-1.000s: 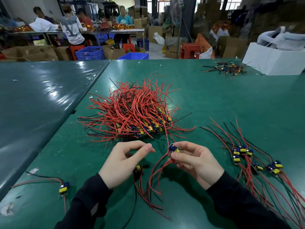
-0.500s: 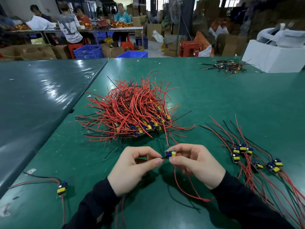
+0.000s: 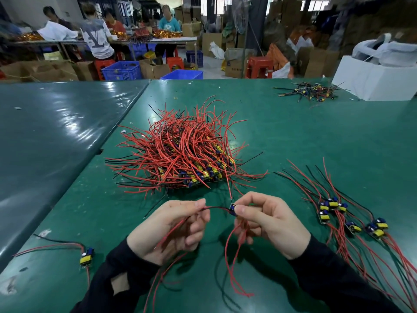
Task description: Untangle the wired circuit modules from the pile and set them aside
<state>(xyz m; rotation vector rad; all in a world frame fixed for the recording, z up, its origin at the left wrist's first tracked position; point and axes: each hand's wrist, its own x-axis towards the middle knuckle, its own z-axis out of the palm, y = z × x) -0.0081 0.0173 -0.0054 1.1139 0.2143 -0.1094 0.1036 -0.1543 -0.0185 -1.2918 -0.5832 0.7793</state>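
Right fingers [image 3: 242, 208] pinch module [image 3: 232, 208]; left fingers [image 3: 199, 203] pinch its wires [image 3: 215, 207].

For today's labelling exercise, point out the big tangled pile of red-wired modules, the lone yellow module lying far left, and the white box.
Tangled pile [image 3: 180, 152], head view, red wire mass.
Lone yellow module [image 3: 86, 258], head view, yellow body.
White box [image 3: 372, 80], head view, front wall.

Only clear mark: big dark "LV"-style monogram on the back of a white T-shirt [image 3: 97, 39], worn by a person standing at the far bench, top left (letters read as L over V, slightly blurred). A cardboard box [image 3: 234, 64] on the floor nr the red stools carries a line of small dark print, too small to read. Circuit modules show no legible markings; nothing else readable.
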